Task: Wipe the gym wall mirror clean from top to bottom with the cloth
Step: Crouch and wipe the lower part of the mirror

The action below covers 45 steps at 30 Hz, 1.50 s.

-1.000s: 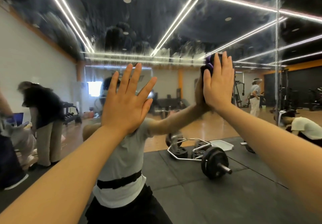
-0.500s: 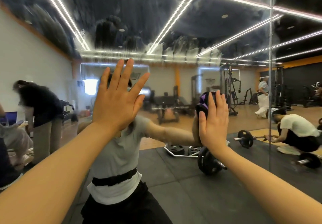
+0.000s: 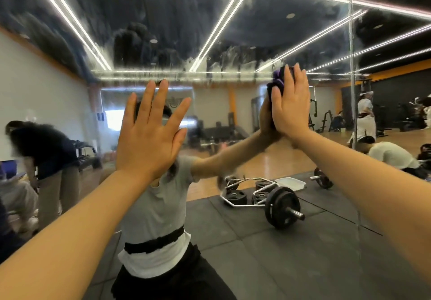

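— Purple and black, that bunched cleaning cloth [image 3: 277, 82]: where does it sit?

— Right of centre in the frame, pressed flat against the large glass wall mirror [image 3: 233, 122] under the right hand [image 3: 290, 110]. Only its upper and left edges peek out past the fingertips.

— And how does that hand lie?

— Palm to the glass, fingers straight and close together, pointing up, the cloth sandwiched between palm and mirror. It meets its own reflection just to the left.

— The left hand [image 3: 149, 134]?

— Left of centre, raised with fingers straight and spread, holding nothing. Whether the palm actually touches the glass I cannot tell (it covers the reflected head behind it).

— What does the glass itself look like?

— Streaky, whitish smears run across the upper half of the frame, over the reflected dark ceiling and its long white strip lights [image 3: 217, 29]. Lower down the reflection reads cleaner. A vertical seam [image 3: 351, 71] between panels stands toward the right.

— Anything else reflected?

— The person in a grey T-shirt with a black belt, centre bottom. To the lower right, a black barbell with round weight plates [image 3: 283, 206] on dark rubber floor mats, a silver hex bar [image 3: 247, 197] just behind it, and a white shallow tray [image 3: 291, 182] beyond. Other people stand at the far left and far right edges.
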Motion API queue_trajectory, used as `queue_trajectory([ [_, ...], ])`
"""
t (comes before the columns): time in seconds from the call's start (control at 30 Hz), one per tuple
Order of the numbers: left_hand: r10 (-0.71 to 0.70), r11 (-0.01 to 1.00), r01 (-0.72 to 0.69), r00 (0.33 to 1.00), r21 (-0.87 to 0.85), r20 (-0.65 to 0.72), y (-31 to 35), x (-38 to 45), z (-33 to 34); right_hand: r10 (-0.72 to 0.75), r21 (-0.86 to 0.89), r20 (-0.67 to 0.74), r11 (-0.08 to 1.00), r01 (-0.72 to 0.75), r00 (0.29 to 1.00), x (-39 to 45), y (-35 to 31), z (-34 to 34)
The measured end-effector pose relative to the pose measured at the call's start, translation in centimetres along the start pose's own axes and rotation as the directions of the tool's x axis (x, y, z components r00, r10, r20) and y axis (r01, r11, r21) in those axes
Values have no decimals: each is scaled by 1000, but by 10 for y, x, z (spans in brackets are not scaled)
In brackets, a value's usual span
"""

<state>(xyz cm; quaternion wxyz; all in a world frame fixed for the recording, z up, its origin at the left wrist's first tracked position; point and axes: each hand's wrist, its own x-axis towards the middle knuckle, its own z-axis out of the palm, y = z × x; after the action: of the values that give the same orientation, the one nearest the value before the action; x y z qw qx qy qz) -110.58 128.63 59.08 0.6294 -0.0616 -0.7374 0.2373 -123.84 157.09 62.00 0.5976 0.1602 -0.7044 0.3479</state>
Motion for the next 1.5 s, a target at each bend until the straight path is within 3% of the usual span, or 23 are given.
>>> queue_trajectory([
  [0.2,-3,1000,3,1000,-11,-16,1,-1,0,-38,6,-18,999,38,999,-15,10,1],
  [0.67,2,1000,-2,999,-7,-44,2,-1,2,-44,-19,62,999,46,997,-171,59,-2],
  [0.87,-6,1000,5,999,-24,-43,1,-1,2,-25,-24,57,999,26,998,-148,52,-3],
  [1.07,4,1000,-4,999,3,-44,1,-1,2,93,54,-34,994,-91,995,-107,33,8],
  [1.27,-2,1000,2,999,-5,-37,0,-2,2,-55,44,26,998,54,998,-165,36,12],
  [1.4,1,1000,-2,999,-13,-38,0,-2,2,-133,7,40,991,132,990,-159,36,9],
  [1.5,4,1000,-4,999,-5,-39,-1,-2,2,-65,-13,4,998,65,998,-132,40,7],
])
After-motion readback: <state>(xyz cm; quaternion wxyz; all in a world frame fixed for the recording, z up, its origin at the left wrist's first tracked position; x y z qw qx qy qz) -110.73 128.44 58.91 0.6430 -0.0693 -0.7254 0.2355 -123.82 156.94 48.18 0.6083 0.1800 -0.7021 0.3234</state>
